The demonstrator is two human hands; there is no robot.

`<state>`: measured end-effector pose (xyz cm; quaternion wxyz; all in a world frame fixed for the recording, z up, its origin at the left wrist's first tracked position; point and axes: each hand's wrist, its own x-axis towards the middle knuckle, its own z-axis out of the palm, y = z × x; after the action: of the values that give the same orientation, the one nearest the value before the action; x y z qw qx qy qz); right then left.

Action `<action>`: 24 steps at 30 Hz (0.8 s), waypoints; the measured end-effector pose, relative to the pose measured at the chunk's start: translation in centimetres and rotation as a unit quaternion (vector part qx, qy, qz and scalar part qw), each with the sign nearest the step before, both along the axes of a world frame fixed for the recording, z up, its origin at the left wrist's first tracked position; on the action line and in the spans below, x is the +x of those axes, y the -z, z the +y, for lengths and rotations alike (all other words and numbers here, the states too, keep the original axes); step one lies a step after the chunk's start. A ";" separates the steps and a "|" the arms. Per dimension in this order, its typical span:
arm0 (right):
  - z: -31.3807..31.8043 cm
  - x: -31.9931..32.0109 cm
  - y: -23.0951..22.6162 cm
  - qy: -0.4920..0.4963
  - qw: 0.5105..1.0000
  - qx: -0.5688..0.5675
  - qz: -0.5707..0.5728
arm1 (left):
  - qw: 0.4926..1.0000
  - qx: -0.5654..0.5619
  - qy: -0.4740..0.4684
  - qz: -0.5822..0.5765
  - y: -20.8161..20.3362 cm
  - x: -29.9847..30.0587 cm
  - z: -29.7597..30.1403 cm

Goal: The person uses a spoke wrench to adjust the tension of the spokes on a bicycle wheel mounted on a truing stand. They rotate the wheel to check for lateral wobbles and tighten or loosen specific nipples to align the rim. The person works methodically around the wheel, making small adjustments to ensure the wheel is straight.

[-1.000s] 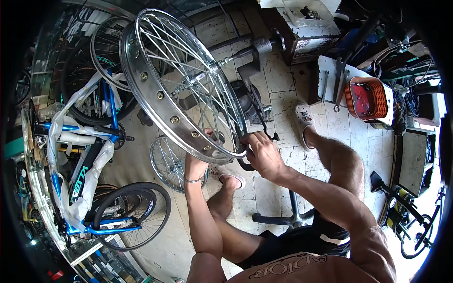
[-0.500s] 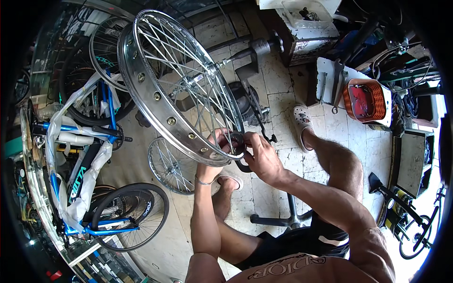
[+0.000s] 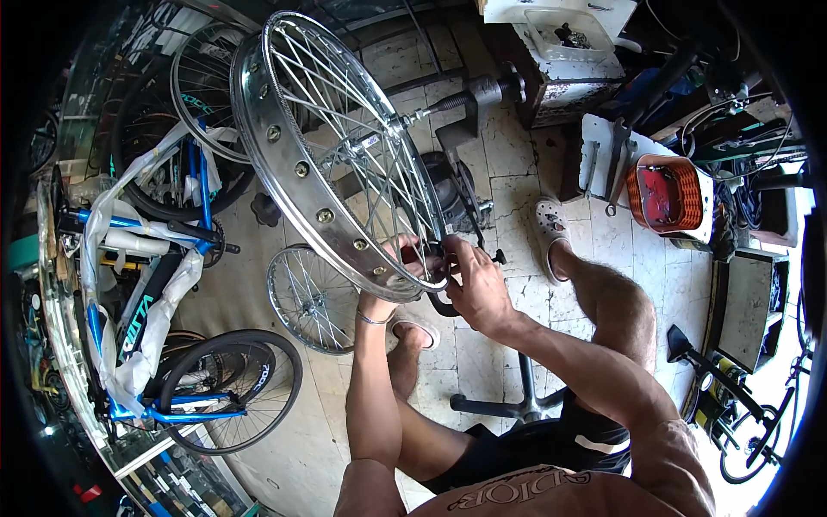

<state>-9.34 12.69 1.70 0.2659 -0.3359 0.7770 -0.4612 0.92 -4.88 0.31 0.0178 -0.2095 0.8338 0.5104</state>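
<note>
Our right grip [image 3: 478, 284] pinches what looks like a small dark piece [image 3: 437, 258], partly hidden, at the near end of the spoked wheel [image 3: 312, 191]; our left grip [image 3: 403, 247] reaches in among the spokes [image 3: 336, 86] just beside it, and we cannot tell whether it grasps anything; the wheel slants up and left from both grips, its hub [image 3: 369, 140] held in a stand [image 3: 484, 90] beyond them; we judge the lacing largely done, with spokes fanning from hub to rim; their tension we cannot judge; no tyre is on.
</note>
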 end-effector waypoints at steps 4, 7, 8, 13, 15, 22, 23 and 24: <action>0.1 0.1 0.6 0.002 0.999 -0.011 0.040 | 0.944 0.304 -0.123 0.043 -1.8 0.4 0.7; -0.2 0.4 0.7 -0.004 0.997 -0.017 0.069 | 0.932 0.330 -0.133 0.067 -1.4 0.3 0.7; -0.3 0.5 0.9 -0.011 0.998 -0.023 0.065 | 0.932 0.326 -0.130 0.088 0.0 0.6 0.5; 0.0 1.2 1.1 0.067 0.996 -0.038 -0.039 | 0.991 0.103 -0.078 0.023 0.5 -0.5 1.5; 0.1 1.6 0.9 0.062 0.996 -0.052 -0.028 | 0.987 0.133 -0.072 0.045 0.5 -0.3 1.4; 0.3 1.2 1.0 -0.004 0.999 -0.027 0.039 | 0.966 0.257 0.032 0.013 -0.4 0.6 -0.4; 0.3 1.1 1.1 -0.009 0.999 -0.024 0.045 | 0.964 0.265 0.034 0.001 -0.2 0.7 -0.5; 0.2 1.0 1.2 -0.013 0.998 -0.021 0.051 | 0.960 0.278 0.026 0.001 -0.3 0.3 -0.3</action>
<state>-8.39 12.87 0.52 0.2248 -0.3741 0.7753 -0.4565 1.18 -5.20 0.59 0.0876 -0.1744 0.6641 0.7217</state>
